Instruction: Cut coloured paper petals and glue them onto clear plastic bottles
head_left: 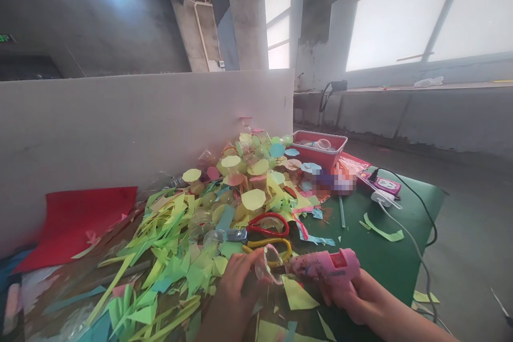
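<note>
My left hand (pixel 239 296) is closed around a small clear plastic cup (pixel 267 266), its rim turned toward the right. In my right hand (pixel 356 299) is a pink hot glue gun (pixel 326 267), its nozzle close to the cup's rim. Whether nozzle and rim touch, I cannot tell. Just beyond the cup lie scissors with one red handle (pixel 267 223) and one yellow handle, on paper scraps. Behind them rises a heap of clear cups topped with coloured paper pieces, such as a yellow octagon (pixel 253 199) and a blue one (pixel 277 150).
Green and yellow paper strips (pixel 168 224) cover the left of the green table (pixel 395 211). A red basket (pixel 320 155) holds clear cups at the back. Red paper (pixel 80 219) lies far left. A power strip (pixel 382 184) and cables run along the right edge. A white partition (pixel 152 128) stands behind.
</note>
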Tool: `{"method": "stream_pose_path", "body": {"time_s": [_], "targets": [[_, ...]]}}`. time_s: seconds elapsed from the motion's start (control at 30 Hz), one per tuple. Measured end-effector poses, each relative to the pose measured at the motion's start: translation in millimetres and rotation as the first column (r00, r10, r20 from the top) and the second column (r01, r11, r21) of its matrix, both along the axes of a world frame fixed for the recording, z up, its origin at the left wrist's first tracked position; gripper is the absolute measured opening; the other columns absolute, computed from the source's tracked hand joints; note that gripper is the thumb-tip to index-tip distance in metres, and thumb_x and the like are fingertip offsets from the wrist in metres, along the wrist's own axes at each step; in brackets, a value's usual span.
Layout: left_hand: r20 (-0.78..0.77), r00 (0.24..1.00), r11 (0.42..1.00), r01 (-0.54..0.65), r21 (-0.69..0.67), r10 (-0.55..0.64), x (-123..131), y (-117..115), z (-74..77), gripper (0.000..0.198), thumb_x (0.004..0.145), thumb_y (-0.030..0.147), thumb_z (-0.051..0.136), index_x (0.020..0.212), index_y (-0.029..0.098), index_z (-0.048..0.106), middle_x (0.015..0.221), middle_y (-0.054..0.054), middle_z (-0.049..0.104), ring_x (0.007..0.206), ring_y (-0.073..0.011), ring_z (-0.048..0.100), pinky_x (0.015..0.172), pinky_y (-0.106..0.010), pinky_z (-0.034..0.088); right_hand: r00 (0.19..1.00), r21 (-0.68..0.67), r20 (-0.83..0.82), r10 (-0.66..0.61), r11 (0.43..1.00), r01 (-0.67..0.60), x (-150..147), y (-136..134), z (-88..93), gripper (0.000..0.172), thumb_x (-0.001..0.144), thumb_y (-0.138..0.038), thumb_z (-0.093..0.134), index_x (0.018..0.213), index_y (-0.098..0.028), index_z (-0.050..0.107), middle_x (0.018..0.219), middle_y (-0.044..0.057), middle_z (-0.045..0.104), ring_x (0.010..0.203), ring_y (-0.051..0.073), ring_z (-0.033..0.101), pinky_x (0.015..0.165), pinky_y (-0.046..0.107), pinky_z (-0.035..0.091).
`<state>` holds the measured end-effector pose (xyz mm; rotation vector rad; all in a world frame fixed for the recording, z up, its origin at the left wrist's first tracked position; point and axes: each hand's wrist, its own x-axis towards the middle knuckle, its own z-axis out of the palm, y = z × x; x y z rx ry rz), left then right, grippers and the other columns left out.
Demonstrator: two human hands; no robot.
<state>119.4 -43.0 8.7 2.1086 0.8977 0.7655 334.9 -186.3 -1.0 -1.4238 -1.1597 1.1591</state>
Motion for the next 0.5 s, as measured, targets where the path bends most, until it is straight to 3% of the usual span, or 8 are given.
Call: {"method": "stream_pose_path", "body": {"time_s": [0.23, 0.5], "targets": [[0.002, 1.0, 1.0, 0.015, 0.014, -0.015, -0.5, -0.2, -1.2, 0.044, 0.081, 0.057, 0.056, 0.112, 0.028, 0.068, 0.101, -0.005, 0.068, 0.095, -0.0223, 0.062, 0.089, -0.033, 0.05, 0.997, -0.071, 0.059, -0.051, 0.996, 0.055, -1.2, -1.0, -2.5, 0.045, 0.08, -0.062, 0.054, 0.087, -0.018, 0.062, 0.075, 0.001, 0.05, 0.064, 0.014, 0.038, 0.058, 0.023, 0.04], [0.009, 1.0, 1.0, 0.01, -0.028, -0.01, -0.9, 0.8, -2.5, 0.042, 0.08, 0.056, 0.058, 0.112, 0.03, 0.068, 0.102, -0.004, 0.068, 0.096, -0.0234, 0.061, 0.089, -0.034, 0.049, 0.997, -0.1, 0.048, -0.054, 0.993, 0.059, -1.1, -0.5, -4.4, 0.047, 0.078, -0.065, 0.056, 0.078, -0.018, 0.056, 0.071, -0.002, 0.045, 0.058, 0.01, 0.032, 0.052, 0.02, 0.035]]}}
